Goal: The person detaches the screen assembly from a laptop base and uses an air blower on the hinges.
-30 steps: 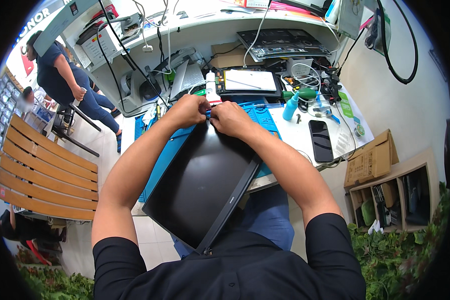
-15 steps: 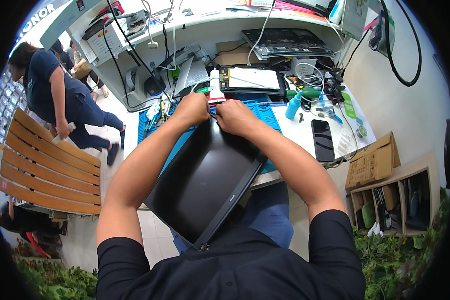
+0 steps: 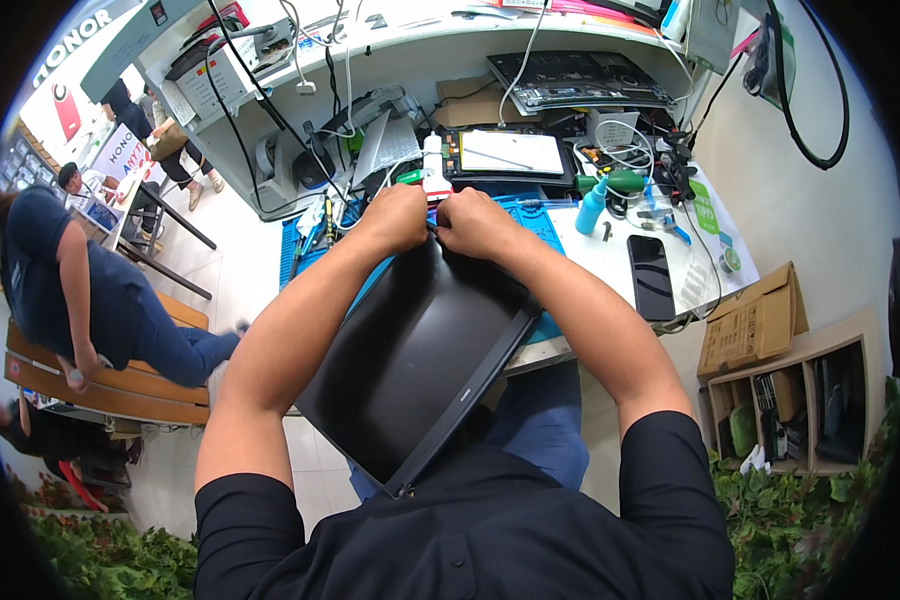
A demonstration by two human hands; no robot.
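A black laptop screen panel (image 3: 420,355) lies tilted between my forearms, its lower corner against my shirt and its far corner over the blue work mat (image 3: 542,228). My left hand (image 3: 396,216) and my right hand (image 3: 475,222) are close together at that far corner, fingers curled and pinching its edge. The fingertips are partly hidden behind the knuckles. Just beyond my hands stands a white tube with a red end (image 3: 435,165), and a green-handled tool (image 3: 409,177) lies beside it.
On the bench's right are a blue bottle (image 3: 591,207) and a black phone (image 3: 652,278). An opened laptop base (image 3: 580,80) rests at the back. A cardboard box (image 3: 752,325) sits on a shelf unit (image 3: 800,415) to the right. A person (image 3: 85,290) passes by a wooden bench (image 3: 45,365) at left.
The person at left has come nearer along the wooden bench. My hands still grip the panel's far corner; the panel has hardly shifted.
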